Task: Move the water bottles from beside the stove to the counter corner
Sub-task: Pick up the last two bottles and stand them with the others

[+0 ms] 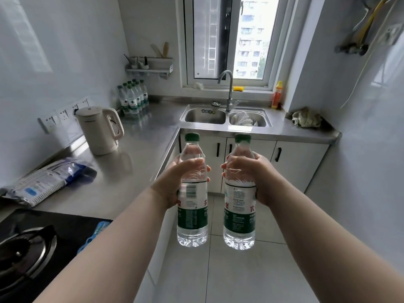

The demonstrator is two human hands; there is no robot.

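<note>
Steel counter point(140, 136) is awaiting delivery: left hand point(175, 182) and right hand point(253, 178), fingers clenched around one bottle point(192, 206) and another point(240, 206) in mid-air, are carrying them, apparently toward the far-left-corner cluster point(133, 99), placement pending.

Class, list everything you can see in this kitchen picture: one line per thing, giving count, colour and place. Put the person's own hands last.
Held bottles: two, clear with green caps, one in left hand, one in right, above the floor.
Bottle cluster: several, green-capped, far counter corner.
Kettle: one, cream, left counter.
Packet: one, blue and white, near the stove.
Stove: one, black, lower left.
Sink: one double basin, steel, under the window.
Tap: one, steel, behind the sink.
Orange bottle: one, right of the sink.
Cloth: one, crumpled, right counter.
Left hand: grip closed on its bottle.
Right hand: grip closed on its bottle.
</note>
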